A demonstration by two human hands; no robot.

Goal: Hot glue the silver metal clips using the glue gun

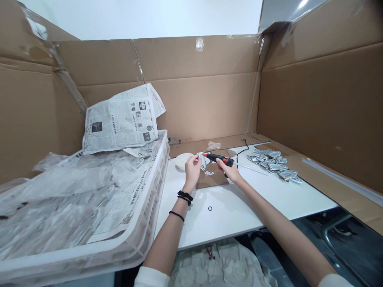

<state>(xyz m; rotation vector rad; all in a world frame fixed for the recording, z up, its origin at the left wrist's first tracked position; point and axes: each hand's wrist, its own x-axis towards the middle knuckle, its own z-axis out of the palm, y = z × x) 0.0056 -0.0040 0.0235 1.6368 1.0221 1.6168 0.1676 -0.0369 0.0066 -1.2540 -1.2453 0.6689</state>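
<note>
My left hand pinches a small white and silver piece above a brown cardboard pad. In my right hand is a black glue gun with an orange tip, and a clear glue stick juts from its back. The tip touches or nearly touches the piece. Small white bits lie on the pad below. Just behind my left hand sits a round white dish.
At the left, a large white plastic crate holds plastic-wrapped items and newspaper. Several silver metal pieces are piled at the right. A black ring lies on the white table. Cardboard walls surround the table.
</note>
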